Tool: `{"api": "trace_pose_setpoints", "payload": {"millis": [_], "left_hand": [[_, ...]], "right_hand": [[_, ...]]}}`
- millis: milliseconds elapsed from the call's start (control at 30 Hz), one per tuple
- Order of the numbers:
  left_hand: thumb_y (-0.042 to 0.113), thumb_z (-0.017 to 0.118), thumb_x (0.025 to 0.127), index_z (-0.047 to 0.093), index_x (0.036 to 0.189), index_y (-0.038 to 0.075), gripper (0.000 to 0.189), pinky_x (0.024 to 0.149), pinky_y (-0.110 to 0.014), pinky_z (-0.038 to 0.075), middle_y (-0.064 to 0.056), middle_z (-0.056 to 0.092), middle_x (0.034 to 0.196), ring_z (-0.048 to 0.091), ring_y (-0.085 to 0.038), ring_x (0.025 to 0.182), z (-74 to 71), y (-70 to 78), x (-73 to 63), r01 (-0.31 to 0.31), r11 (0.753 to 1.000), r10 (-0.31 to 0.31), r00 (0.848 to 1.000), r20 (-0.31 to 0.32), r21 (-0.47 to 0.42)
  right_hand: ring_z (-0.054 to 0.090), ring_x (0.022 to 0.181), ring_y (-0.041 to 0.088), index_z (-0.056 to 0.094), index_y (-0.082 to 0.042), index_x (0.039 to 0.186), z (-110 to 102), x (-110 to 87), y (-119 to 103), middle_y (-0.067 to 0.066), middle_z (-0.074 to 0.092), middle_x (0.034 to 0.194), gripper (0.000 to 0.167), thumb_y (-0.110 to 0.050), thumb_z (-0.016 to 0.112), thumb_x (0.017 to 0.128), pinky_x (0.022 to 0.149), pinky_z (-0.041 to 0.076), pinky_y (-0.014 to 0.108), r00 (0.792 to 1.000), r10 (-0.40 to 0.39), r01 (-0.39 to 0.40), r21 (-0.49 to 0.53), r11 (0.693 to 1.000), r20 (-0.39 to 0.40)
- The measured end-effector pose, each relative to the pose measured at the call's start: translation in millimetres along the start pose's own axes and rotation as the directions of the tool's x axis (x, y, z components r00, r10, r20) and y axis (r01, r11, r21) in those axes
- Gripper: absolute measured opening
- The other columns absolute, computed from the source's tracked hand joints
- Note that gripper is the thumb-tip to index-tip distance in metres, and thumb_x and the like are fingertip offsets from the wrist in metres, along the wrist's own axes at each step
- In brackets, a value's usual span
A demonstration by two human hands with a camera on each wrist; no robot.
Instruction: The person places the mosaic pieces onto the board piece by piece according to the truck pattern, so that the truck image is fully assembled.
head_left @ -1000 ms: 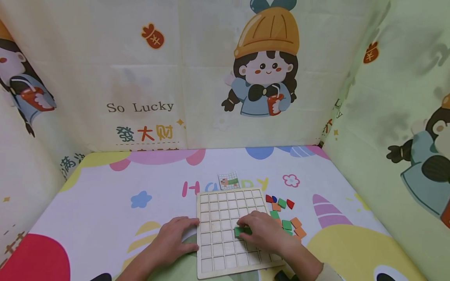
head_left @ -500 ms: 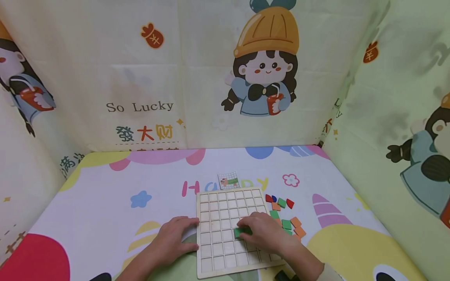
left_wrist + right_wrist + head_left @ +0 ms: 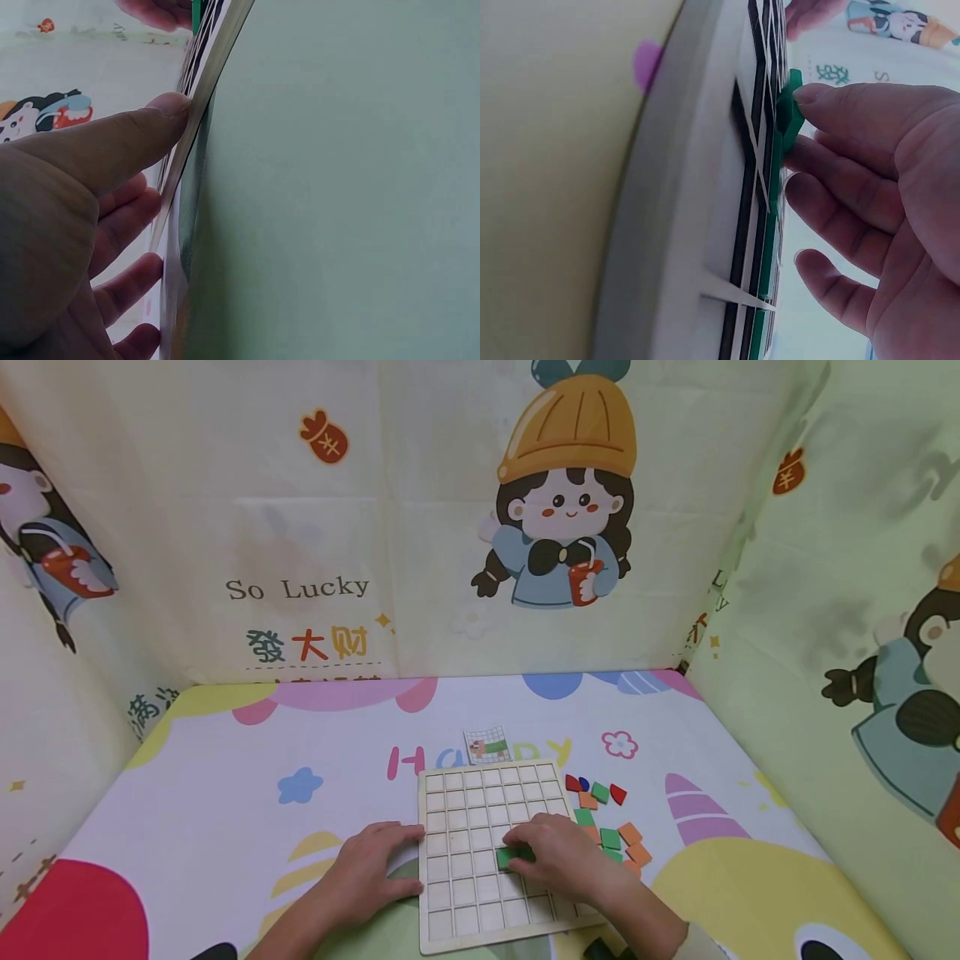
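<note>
A wooden grid board (image 3: 452, 870) lies flat on the table in the head view. My left hand (image 3: 369, 868) is at its left edge, thumb and fingertips touching the frame; the left wrist view shows the thumb (image 3: 142, 135) against the rim. Over the middle right of the grid, my right hand (image 3: 564, 858) pinches a green square tile (image 3: 791, 109) between thumb and fingers. That tile stands tilted at the grid in the right wrist view. More green tiles (image 3: 768, 259) sit in the cells closer to the right wrist camera; in the head view the right hand hides most of them.
Loose green, orange, red and blue pieces (image 3: 611, 838) lie along the board's right side. A small picture card (image 3: 487, 746) with a gridded drawing lies behind the board. A black object (image 3: 600, 949) shows at the front, by the right forearm. Printed cloth walls stand around the table.
</note>
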State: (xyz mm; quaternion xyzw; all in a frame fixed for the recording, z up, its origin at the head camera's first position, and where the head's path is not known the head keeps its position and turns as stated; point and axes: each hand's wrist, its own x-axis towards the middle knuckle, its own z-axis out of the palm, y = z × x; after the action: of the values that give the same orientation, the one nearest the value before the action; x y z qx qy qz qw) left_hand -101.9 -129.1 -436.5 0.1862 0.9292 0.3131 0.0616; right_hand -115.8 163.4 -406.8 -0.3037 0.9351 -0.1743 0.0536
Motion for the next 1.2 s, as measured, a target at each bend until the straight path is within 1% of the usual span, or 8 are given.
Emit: {"api": "trace_pose_setpoints", "payload": {"millis": [233,533,867,1100,1200], "left_hand": [[0.035,0.087,0.076,0.064,0.131,0.014,0.063,0.102,-0.060,0.038,-0.002,0.063,0.127,0.050,-0.035,0.127,-0.1,0.0,-0.6,-0.004,1.000,0.004,1.000,-0.004,-0.003],[0.034,0.087,0.076,0.064,0.131,0.013,0.063,0.102,-0.060,0.039,-0.002,0.063,0.127,0.050,-0.035,0.126,-0.4,0.3,-0.9,-0.011,1.000,0.011,1.000,-0.005,-0.003],[0.035,0.087,0.076,0.064,0.131,0.014,0.063,0.103,-0.060,0.038,-0.001,0.062,0.128,0.049,-0.034,0.127,-1.2,1.4,-0.5,-0.003,1.000,0.003,1.000,0.004,-0.006],[0.033,0.086,0.077,0.064,0.130,0.012,0.062,0.102,-0.060,0.039,-0.002,0.063,0.127,0.050,-0.035,0.126,-0.9,0.2,-0.5,-0.023,1.000,0.023,1.000,-0.004,-0.006],[0.033,0.087,0.077,0.064,0.130,0.012,0.062,0.102,-0.060,0.039,-0.002,0.063,0.127,0.050,-0.035,0.126,-0.7,0.2,-0.3,-0.023,1.000,0.023,1.000,-0.004,-0.004]], "right_hand": [[0.061,0.090,0.010,0.075,-0.011,0.108,2.1,1.6,1.0,-0.007,0.072,0.098,0.024,-0.023,0.078,0.088,0.082,0.052,0.032,1.000,-0.001,0.001,-0.009,1.000,-0.011],[0.061,0.089,0.009,0.074,-0.011,0.106,3.8,0.9,2.3,-0.007,0.072,0.097,0.022,-0.022,0.078,0.088,0.080,0.052,0.032,0.999,-0.017,0.016,-0.025,1.000,-0.045],[0.061,0.089,0.010,0.074,-0.011,0.107,4.3,3.0,1.8,-0.006,0.072,0.098,0.024,-0.024,0.079,0.087,0.081,0.052,0.033,1.000,-0.005,0.004,-0.026,1.000,-0.027],[0.061,0.090,0.010,0.074,-0.011,0.108,4.5,2.9,1.7,-0.006,0.072,0.098,0.024,-0.024,0.078,0.088,0.083,0.052,0.033,1.000,0.000,0.000,-0.026,1.000,-0.018],[0.061,0.091,0.011,0.074,-0.011,0.108,4.5,2.6,1.6,-0.006,0.072,0.099,0.024,-0.024,0.078,0.088,0.084,0.052,0.034,1.000,0.001,-0.001,-0.024,1.000,-0.017]]}}
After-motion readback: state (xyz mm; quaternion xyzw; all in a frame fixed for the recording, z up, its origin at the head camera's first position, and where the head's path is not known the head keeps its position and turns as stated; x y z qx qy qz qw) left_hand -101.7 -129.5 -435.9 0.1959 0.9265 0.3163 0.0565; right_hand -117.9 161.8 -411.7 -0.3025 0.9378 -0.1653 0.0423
